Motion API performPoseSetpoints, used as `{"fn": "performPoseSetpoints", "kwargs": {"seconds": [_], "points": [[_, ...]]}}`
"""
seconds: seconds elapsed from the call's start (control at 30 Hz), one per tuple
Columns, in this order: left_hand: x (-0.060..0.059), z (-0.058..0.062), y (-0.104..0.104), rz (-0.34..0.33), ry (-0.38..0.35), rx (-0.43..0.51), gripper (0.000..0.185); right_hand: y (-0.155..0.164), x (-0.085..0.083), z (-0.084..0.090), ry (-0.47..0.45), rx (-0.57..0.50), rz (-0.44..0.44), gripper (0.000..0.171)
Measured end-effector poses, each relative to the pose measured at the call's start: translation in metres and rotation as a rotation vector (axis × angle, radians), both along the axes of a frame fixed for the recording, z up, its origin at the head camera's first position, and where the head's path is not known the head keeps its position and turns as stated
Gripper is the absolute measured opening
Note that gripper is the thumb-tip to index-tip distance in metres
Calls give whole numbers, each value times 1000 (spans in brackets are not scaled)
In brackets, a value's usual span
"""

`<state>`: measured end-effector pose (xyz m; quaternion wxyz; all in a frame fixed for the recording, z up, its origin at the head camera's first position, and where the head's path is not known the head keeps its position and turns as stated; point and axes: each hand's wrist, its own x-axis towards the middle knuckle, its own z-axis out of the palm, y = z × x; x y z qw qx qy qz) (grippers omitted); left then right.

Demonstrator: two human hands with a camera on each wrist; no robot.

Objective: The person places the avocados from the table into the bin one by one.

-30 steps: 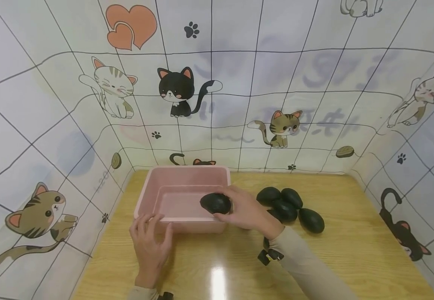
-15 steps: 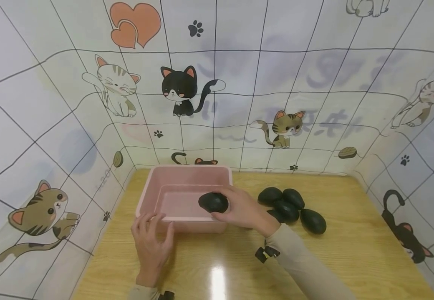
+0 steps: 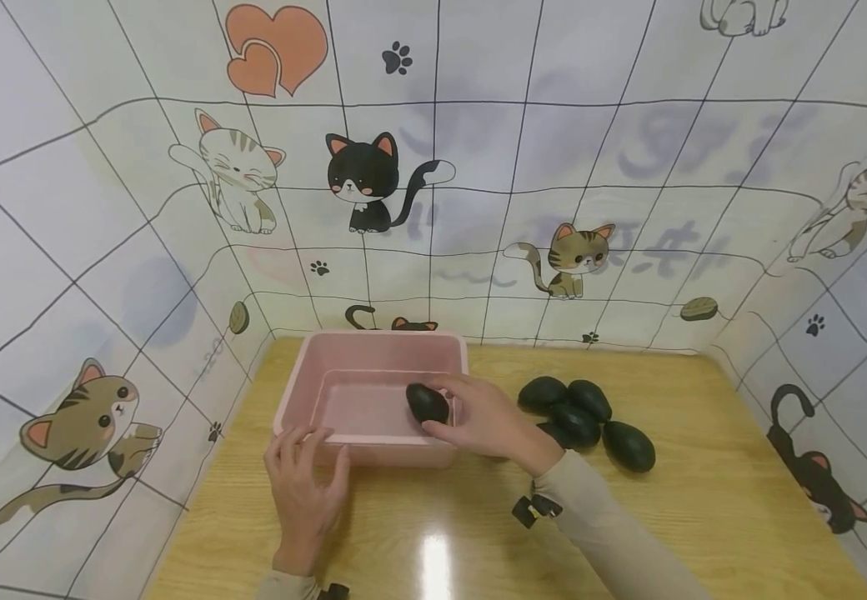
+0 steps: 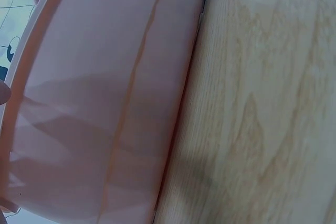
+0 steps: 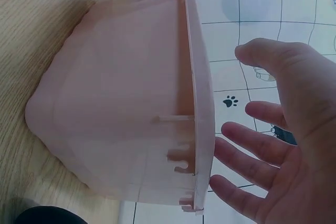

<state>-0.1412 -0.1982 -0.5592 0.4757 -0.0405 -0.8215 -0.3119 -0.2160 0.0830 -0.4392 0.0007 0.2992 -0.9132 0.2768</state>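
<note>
One pink tub (image 3: pixel 373 392) on a wooden table (image 3: pixel 704 500). Five dark avocados in all: one (image 3: pixel 428 403) inside the tub, against its 3 o'clock wall; four (image 3: pixel 587 417) clustered on the table at 3 o'clock from the tub, touching one another. Right hand (image 3: pixel 482 417) over the tub's 3 o'clock rim, fingers spread and slack beside the lone avocado, gripping nothing. Left hand (image 3: pixel 302 492) at the tub's 6 o'clock wall, fingers straight, tips on the rim.
</note>
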Motion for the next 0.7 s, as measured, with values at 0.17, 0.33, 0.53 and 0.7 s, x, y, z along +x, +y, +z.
{"fn": "performPoseSetpoints", "kwargs": {"seconds": [0.17, 0.33, 0.53, 0.7], "points": [[0, 0, 0, 2, -4, 1, 34, 2, 1, -1, 13, -8, -3, 59], [1, -1, -1, 3, -12, 5, 34, 6, 2, -4, 16, -34, -34, 57], [1, 1, 0, 1, -15, 8, 33, 12, 0, -10, 50, -68, -43, 53], [0, 2, 1, -3, -11, 4, 34, 16, 0, -12, 39, -87, -52, 51]]}}
